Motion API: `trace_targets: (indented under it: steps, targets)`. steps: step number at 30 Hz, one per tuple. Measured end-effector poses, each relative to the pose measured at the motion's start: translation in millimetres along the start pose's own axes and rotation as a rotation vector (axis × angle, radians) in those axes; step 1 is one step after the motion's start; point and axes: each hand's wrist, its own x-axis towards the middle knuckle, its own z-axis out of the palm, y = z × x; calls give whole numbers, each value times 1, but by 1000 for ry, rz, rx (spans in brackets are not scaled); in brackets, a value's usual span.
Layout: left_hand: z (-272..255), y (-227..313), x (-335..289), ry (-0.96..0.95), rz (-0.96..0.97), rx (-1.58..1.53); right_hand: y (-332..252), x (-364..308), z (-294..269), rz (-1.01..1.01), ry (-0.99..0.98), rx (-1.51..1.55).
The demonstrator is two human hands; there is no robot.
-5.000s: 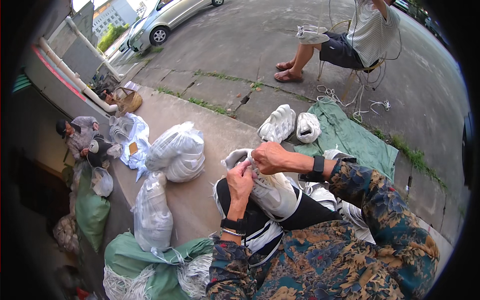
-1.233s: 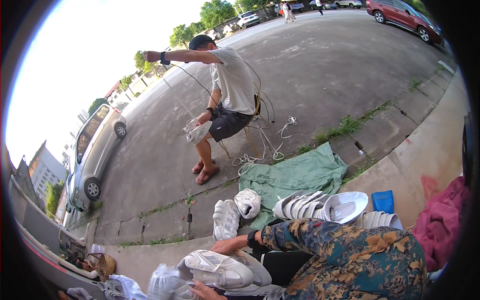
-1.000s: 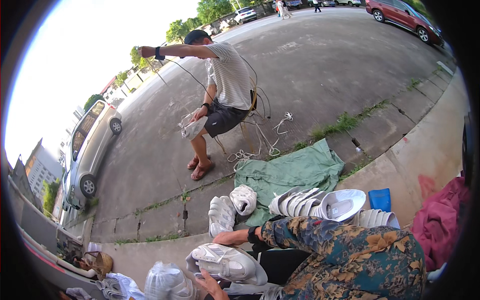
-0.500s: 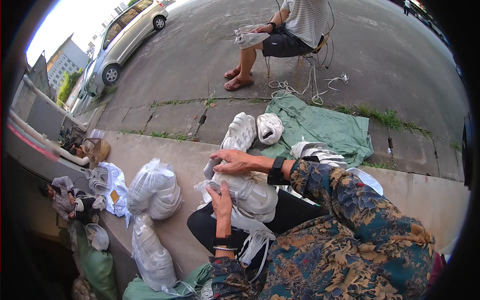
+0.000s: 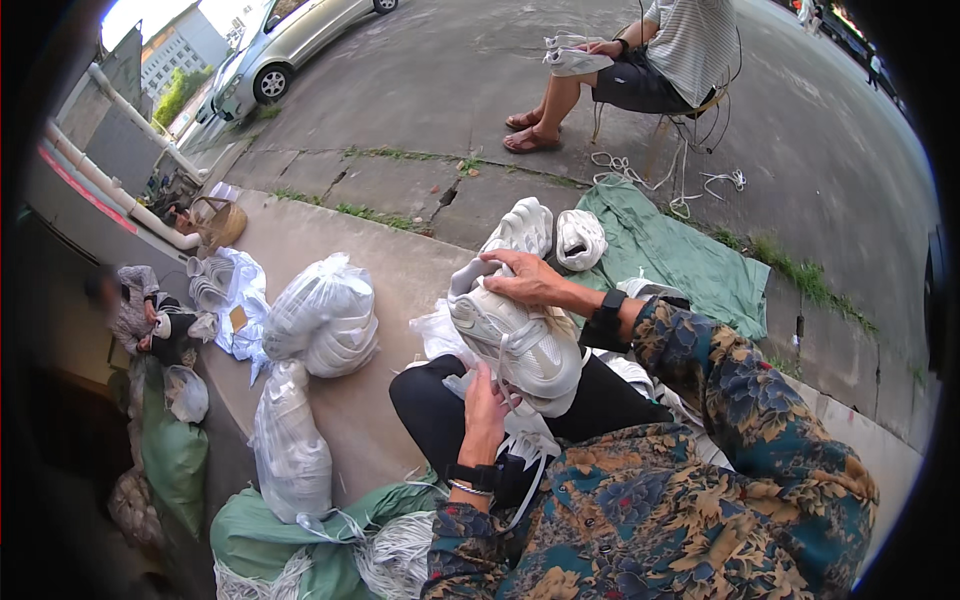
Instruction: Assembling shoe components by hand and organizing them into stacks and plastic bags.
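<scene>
Since half a second earlier the view had dipped closer and the shoe sat more squarely on the lap. The left hand, under the shoe's near side, had its grip closed on the laces; the right hand was clamped over the shoe's far end, steadying it. Lacing would go best with the shoe held firm and each pull kept short. Beyond lay bagged soles, loose shoes on a green cloth, and a seated person.
</scene>
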Motion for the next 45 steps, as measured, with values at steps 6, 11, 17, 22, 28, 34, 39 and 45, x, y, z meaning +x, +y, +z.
trace_targets:
  steps: [6,11,17,22,28,34,39,45]
  targets:
    - [-4,-12,-4,-77,58,-81,-4,9,-4,177,158,-95]
    - [-3,-6,-4,-66,82,57,-2,1,3,14,112,-145]
    - [-10,-2,-6,74,50,350,1,1,6,-43,85,-166]
    - [-17,-9,-3,311,540,770,-6,-5,14,-226,72,-318]
    - [-2,-1,2,296,553,851,-20,-8,26,-325,-7,-370]
    - [-5,12,-34,-62,426,576,-27,-10,36,-324,-52,-465]
    - [5,26,-107,-512,170,197,-30,-6,44,-237,-182,-325]
    - [-14,28,-142,-494,111,157,-29,-11,52,-230,-147,-215]
